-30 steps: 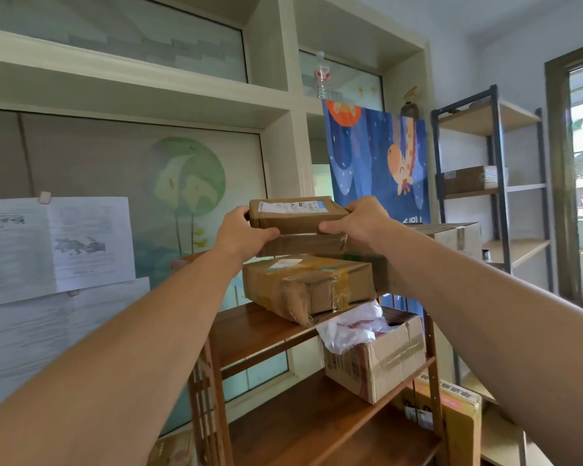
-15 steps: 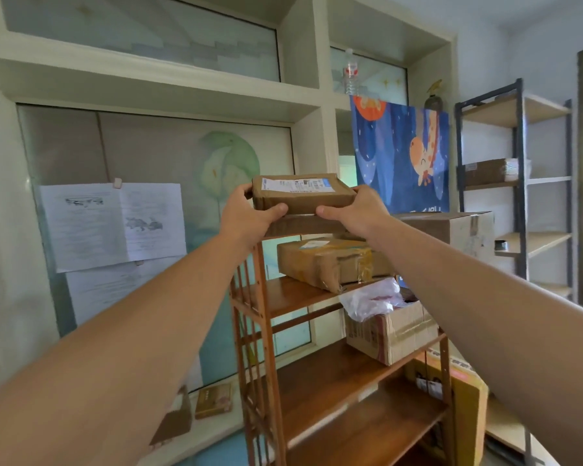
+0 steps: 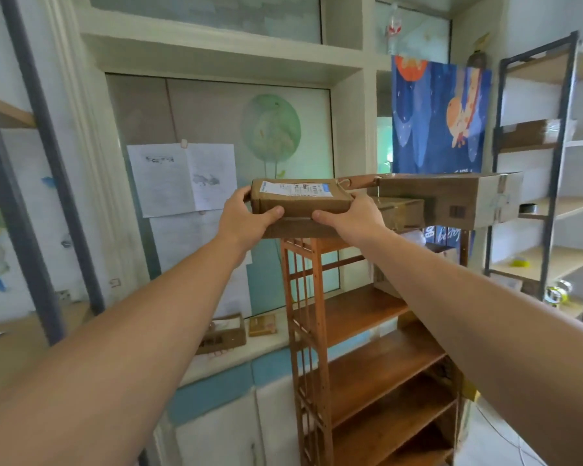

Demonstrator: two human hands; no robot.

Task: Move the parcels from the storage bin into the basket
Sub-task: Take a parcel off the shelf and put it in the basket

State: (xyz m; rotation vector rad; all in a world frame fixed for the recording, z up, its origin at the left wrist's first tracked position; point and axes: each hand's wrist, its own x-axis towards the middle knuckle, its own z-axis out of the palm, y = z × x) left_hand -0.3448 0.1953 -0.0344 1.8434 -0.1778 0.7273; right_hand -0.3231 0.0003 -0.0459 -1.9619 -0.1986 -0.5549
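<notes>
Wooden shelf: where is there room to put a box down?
The brown wooden shelf's middle board looks bare up to the cardboard box at its back right. The board below shows bare too. The top is crowded: both hands hold brown parcels there.

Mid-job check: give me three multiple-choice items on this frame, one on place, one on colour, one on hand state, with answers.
1. Where is the labelled parcel?
A. on the floor
B. held above the wooden shelf unit
C. on the metal rack
2. What colour is the hanging cloth behind?
A. blue
B. red
C. grey
3. How is the parcel held?
A. left hand only
B. right hand only
C. both hands

Answers: 1 B, it sits between the hands over the unit's top. 2 A, blue with orange figures. 3 C, left hand and right hand grip its ends.
</notes>
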